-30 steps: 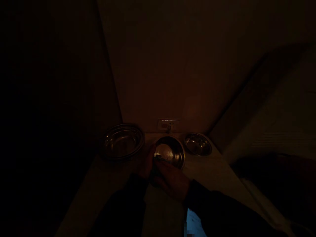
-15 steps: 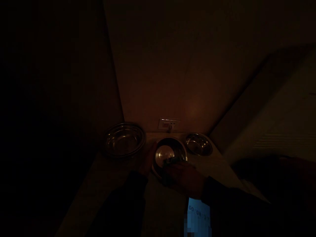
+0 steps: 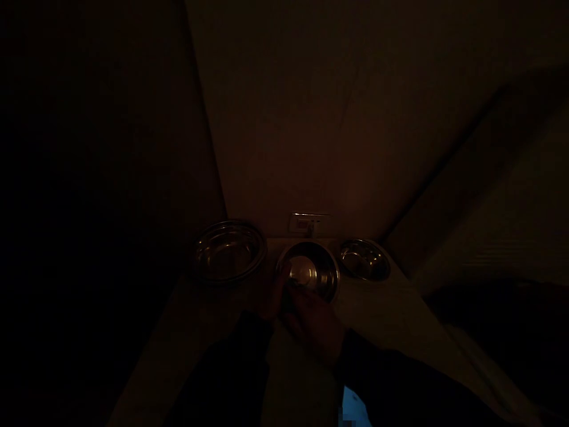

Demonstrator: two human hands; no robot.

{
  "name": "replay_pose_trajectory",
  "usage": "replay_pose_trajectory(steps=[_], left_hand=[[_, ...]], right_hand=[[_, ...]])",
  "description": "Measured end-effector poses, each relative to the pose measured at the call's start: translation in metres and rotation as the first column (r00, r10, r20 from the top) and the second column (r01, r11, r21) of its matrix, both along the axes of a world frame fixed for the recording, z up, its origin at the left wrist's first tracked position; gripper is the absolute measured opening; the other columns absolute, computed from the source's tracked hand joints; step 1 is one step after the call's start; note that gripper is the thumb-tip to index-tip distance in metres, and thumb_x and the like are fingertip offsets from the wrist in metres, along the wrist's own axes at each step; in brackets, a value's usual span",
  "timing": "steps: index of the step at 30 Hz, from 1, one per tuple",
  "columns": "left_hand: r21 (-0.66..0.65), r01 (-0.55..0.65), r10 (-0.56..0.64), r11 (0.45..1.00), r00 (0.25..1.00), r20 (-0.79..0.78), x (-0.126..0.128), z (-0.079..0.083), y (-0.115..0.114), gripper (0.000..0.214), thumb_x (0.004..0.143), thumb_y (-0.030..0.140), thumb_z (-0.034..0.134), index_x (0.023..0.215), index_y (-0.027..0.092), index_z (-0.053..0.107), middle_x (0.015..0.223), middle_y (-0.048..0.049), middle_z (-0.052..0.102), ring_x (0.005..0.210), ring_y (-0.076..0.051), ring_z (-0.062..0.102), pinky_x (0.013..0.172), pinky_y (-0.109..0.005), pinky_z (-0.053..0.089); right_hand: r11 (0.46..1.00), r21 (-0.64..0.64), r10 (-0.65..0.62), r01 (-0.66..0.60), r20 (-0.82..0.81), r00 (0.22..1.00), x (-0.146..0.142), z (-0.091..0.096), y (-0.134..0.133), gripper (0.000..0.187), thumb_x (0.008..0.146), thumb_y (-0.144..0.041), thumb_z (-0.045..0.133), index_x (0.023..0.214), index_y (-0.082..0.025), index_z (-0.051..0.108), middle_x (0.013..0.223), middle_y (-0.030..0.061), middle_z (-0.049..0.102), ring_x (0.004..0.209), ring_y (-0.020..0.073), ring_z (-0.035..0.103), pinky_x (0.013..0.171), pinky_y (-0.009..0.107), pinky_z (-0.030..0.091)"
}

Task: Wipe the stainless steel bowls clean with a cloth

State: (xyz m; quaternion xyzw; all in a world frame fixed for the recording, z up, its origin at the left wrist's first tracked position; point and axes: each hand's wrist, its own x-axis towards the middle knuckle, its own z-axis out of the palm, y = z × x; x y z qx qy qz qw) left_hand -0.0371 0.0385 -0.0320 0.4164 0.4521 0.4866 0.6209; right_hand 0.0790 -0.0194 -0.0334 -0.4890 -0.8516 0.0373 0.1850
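A round, deep steel bowl (image 3: pixel 326 279) stands on the table in the middle of the head view, with light glinting off its bottom. My left hand (image 3: pixel 272 296) grips the bowl's left rim, thumb towards the inside. At the near left rim is my right hand (image 3: pixel 313 325), closed on a dark cloth (image 3: pixel 288 301) pressed against the bowl's wall. The cloth is mostly covered by the fingers, and the dim light blurs its outline. Both hands are close together.
Wide steel basins (image 3: pixel 213 276), seemingly stacked, sit at the back left. A smaller steel bowl (image 3: pixel 364 261) is at the back right. A wall socket (image 3: pixel 304 223) with a plug lies behind. A lit phone screen (image 3: pixel 355 409) shows at the table's near side.
My right hand has moved left with the cloth, from the bowl's near right rim to its near left rim beside my left hand. My right sleeve now covers more of the phone.
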Motion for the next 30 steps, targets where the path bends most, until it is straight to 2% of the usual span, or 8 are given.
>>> replay_pose_trajectory(steps=[4,7,12,16,20,23,27,30], left_hand=[[0.008,-0.036,0.035,0.999,0.997,0.064,-0.002,0.008,0.003,0.050,0.073,0.055,0.057,0.102,0.015,0.069,0.107,-0.0083,0.070,0.113,-0.027,0.057,0.100,-0.037,0.040],[0.032,-0.024,0.022,0.999,0.998,0.064,-0.002,0.007,0.006,0.049,0.072,0.056,0.058,0.096,0.015,0.071,0.102,-0.0080,0.072,0.108,-0.028,0.060,0.097,-0.037,0.043],[0.086,0.061,-0.068,0.994,0.995,0.075,0.001,0.008,0.005,0.054,0.077,0.058,0.052,0.100,0.013,0.069,0.099,-0.0098,0.072,0.101,-0.027,0.063,0.088,-0.037,0.048],[0.061,0.011,-0.017,0.998,0.995,0.101,0.004,0.012,0.003,0.054,0.076,0.059,0.053,0.097,0.012,0.069,0.098,-0.0094,0.072,0.102,-0.027,0.062,0.086,-0.034,0.049],[0.060,-0.026,0.021,0.998,0.997,0.077,0.002,0.009,0.003,0.052,0.076,0.057,0.052,0.097,0.013,0.070,0.098,-0.0078,0.072,0.112,-0.028,0.057,0.090,-0.034,0.047],[0.044,-0.066,0.064,0.997,0.997,0.041,-0.001,0.012,0.003,0.051,0.074,0.058,0.054,0.094,0.014,0.071,0.096,-0.0074,0.073,0.113,-0.028,0.057,0.094,-0.035,0.045],[0.008,0.048,-0.048,0.999,0.998,0.028,-0.002,0.015,0.003,0.056,0.072,0.062,0.054,0.093,0.012,0.072,0.094,-0.0101,0.073,0.107,-0.030,0.060,0.093,-0.038,0.045],[0.047,0.153,-0.156,0.987,0.984,0.079,-0.001,0.010,0.005,0.057,0.075,0.061,0.054,0.101,0.013,0.069,0.105,-0.0099,0.071,0.106,-0.028,0.061,0.097,-0.037,0.042]], right_hand=[[0.993,-0.018,0.114,-0.113,0.061,0.992,0.006,0.000,0.000,0.050,0.091,-0.029,0.048,0.134,-0.006,0.041,0.130,0.0190,0.053,0.122,0.0276,0.048,0.100,0.041,0.043],[0.974,-0.063,0.226,-0.219,0.132,0.965,0.033,0.006,0.000,0.048,0.089,-0.032,0.052,0.131,-0.009,0.046,0.127,0.0179,0.056,0.119,0.0286,0.051,0.096,0.044,0.045],[0.946,-0.126,0.320,-0.299,0.209,0.924,0.071,0.024,0.001,0.045,0.088,-0.035,0.052,0.127,-0.011,0.052,0.123,0.0185,0.059,0.114,0.0295,0.054,0.096,0.049,0.042],[0.949,-0.136,0.308,-0.285,0.205,0.929,0.057,0.028,-0.002,0.046,0.089,-0.033,0.050,0.128,-0.009,0.049,0.122,0.0185,0.058,0.113,0.0281,0.054,0.096,0.045,0.043],[0.959,-0.148,0.257,-0.242,0.087,0.963,0.023,0.022,-0.004,0.051,0.090,-0.031,0.047,0.134,-0.006,0.039,0.130,0.0173,0.053,0.122,0.0253,0.046,0.100,0.039,0.042],[0.967,-0.150,0.218,-0.208,0.052,0.975,0.013,0.017,-0.005,0.054,0.090,-0.031,0.046,0.136,-0.005,0.035,0.132,0.0182,0.051,0.124,0.0252,0.044,0.100,0.039,0.042],[0.952,-0.174,0.270,-0.252,0.087,0.959,0.040,0.021,-0.006,0.051,0.089,-0.034,0.050,0.133,-0.009,0.042,0.132,0.0174,0.051,0.123,0.0274,0.046,0.100,0.043,0.041],[0.915,-0.183,0.394,-0.360,0.210,0.895,0.068,0.028,-0.005,0.049,0.088,-0.036,0.052,0.129,-0.009,0.048,0.127,0.0171,0.056,0.117,0.0307,0.051,0.098,0.048,0.041]])
